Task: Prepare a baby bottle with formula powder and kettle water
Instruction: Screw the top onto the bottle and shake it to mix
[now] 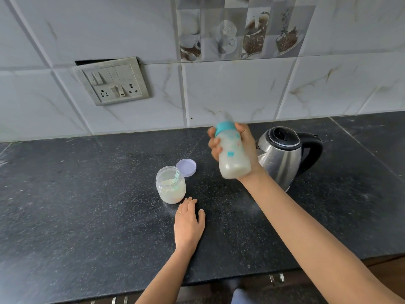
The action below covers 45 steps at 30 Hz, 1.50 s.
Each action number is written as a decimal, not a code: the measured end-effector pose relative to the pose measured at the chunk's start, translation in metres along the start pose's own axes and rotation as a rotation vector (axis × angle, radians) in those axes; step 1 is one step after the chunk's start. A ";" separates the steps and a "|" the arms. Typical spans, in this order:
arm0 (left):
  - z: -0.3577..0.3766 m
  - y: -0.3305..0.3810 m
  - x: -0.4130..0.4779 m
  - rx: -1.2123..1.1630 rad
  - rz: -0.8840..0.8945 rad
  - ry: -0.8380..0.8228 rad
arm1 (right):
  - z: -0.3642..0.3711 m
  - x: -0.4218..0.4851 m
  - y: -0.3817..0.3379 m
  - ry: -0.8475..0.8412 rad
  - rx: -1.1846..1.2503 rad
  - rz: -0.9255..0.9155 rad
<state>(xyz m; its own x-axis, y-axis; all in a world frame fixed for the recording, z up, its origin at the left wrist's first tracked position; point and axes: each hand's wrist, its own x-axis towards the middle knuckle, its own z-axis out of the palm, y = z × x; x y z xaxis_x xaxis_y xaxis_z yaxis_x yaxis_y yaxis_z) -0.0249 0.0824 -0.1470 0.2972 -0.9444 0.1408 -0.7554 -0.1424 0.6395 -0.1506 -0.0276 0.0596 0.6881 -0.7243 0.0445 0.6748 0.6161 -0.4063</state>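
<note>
My right hand (pixel 245 148) grips a baby bottle (pixel 232 154) with a teal collar and clear teat, held up above the counter and blurred. Milky white liquid fills most of the bottle. A steel kettle (pixel 282 156) with a black lid and handle stands just behind and to the right of that hand. An open clear jar of formula powder (pixel 171 185) with a teal scoop inside sits left of the bottle. Its lilac lid (pixel 186 167) lies flat behind it. My left hand (pixel 188 222) rests flat on the black counter (pixel 87 205), just in front of the jar.
A tiled wall runs along the back of the counter, with a switch and socket panel (pixel 114 81) at the left. The counter's front edge lies near the bottom of the view, with drawer handles (pixel 276 278) below it.
</note>
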 end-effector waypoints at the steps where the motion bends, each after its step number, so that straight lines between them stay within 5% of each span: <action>1: 0.000 0.000 0.000 0.002 -0.003 -0.002 | -0.001 -0.003 0.002 -0.047 -0.108 0.007; 3: 0.001 0.000 0.001 0.009 -0.003 -0.003 | 0.005 -0.005 0.001 -0.060 -0.154 -0.020; 7: 0.000 -0.001 0.001 0.014 -0.008 -0.008 | 0.004 0.000 -0.010 0.100 0.196 -0.155; 12: 0.000 -0.001 0.001 0.023 0.000 -0.013 | 0.005 -0.005 -0.005 -0.015 -0.097 -0.125; 16: 0.002 -0.002 0.002 0.023 -0.004 -0.015 | -0.005 0.001 -0.010 0.143 0.188 -0.195; 20: 0.004 -0.004 0.002 0.024 -0.004 -0.009 | 0.000 -0.010 -0.002 -0.012 -0.112 -0.085; 25: 0.004 -0.004 0.002 0.027 -0.011 -0.011 | -0.002 0.000 -0.007 0.057 0.188 -0.127; 30: 0.003 -0.004 0.002 0.025 -0.012 -0.013 | 0.000 -0.007 0.001 -0.169 -0.083 -0.021; 34: 0.003 -0.004 0.002 0.021 -0.014 -0.015 | -0.006 0.000 -0.007 0.038 0.236 -0.066; 39: 0.002 -0.003 0.002 0.016 -0.007 -0.006 | -0.004 -0.006 -0.001 -0.099 -0.113 -0.029; 43: 0.002 -0.003 0.002 0.022 -0.010 -0.012 | -0.010 0.000 -0.004 0.090 0.201 -0.099; 45: 0.001 -0.003 0.001 0.023 -0.007 -0.011 | -0.010 0.000 -0.001 0.057 0.211 -0.050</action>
<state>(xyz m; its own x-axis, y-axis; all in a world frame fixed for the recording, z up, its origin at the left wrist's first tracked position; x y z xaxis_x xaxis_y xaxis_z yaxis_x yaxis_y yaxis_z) -0.0234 0.0813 -0.1494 0.2961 -0.9465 0.1286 -0.7670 -0.1554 0.6225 -0.1542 -0.0310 0.0509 0.6401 -0.7683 0.0062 0.7528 0.6255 -0.2051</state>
